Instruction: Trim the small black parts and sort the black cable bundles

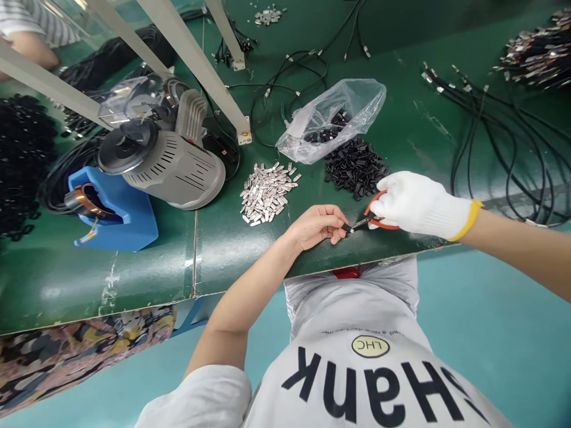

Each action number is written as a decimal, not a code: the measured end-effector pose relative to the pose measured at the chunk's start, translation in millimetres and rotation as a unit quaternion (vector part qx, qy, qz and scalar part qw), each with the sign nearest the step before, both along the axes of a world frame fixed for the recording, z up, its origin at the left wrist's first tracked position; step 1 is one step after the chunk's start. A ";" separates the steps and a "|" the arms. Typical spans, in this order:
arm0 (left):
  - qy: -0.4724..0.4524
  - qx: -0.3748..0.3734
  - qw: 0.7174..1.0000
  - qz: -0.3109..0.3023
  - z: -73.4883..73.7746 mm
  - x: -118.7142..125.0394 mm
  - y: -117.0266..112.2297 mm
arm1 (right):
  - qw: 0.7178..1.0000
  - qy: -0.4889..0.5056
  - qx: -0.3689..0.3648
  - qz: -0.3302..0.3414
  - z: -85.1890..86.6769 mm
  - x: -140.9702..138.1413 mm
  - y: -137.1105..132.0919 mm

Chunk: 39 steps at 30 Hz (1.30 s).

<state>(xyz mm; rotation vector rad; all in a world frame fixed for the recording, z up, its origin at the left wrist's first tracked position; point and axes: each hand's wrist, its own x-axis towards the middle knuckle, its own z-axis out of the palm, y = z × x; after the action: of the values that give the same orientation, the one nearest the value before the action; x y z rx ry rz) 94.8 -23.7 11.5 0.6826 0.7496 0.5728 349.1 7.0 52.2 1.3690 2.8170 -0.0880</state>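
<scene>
My bare left hand (317,226) pinches a small black part (346,227) at its fingertips, just above the green table's front edge (250,261). My right hand (417,203), in a white glove with a yellow cuff, grips orange-handled scissors (379,219). The scissor tips touch the black part. Just behind the hands lie a pile of small silver metal pieces (266,193) and a pile of small black plastic pieces (354,168).
A clear plastic bag (334,116) holds more black pieces. A grey machine (169,163) and a blue tape dispenser (113,211) stand at the left. Black cables (495,137) spread over the right side. Another person's arm (31,44) shows at the far left.
</scene>
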 end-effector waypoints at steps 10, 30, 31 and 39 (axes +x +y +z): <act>-0.021 0.021 0.999 0.034 2.7 -1.8 2.5 | 0.990 -0.097 0.008 0.098 6.8 4.8 -6.9; -0.032 0.006 0.996 0.089 -2.6 1.0 1.6 | 0.992 -0.101 0.033 0.072 22.4 -9.7 -16.6; -0.034 -0.001 0.996 0.088 -3.4 1.1 1.7 | 0.991 -0.101 0.032 0.078 22.7 -10.0 -15.9; -0.041 -0.061 0.993 0.093 -9.4 2.1 2.9 | 0.985 -0.134 0.019 0.107 23.2 -9.9 -12.2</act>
<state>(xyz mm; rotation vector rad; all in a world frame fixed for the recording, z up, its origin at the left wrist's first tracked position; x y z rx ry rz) 96.9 -20.8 2.2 0.4755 0.7690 0.7136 339.2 -5.3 75.3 0.9879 2.7249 0.1414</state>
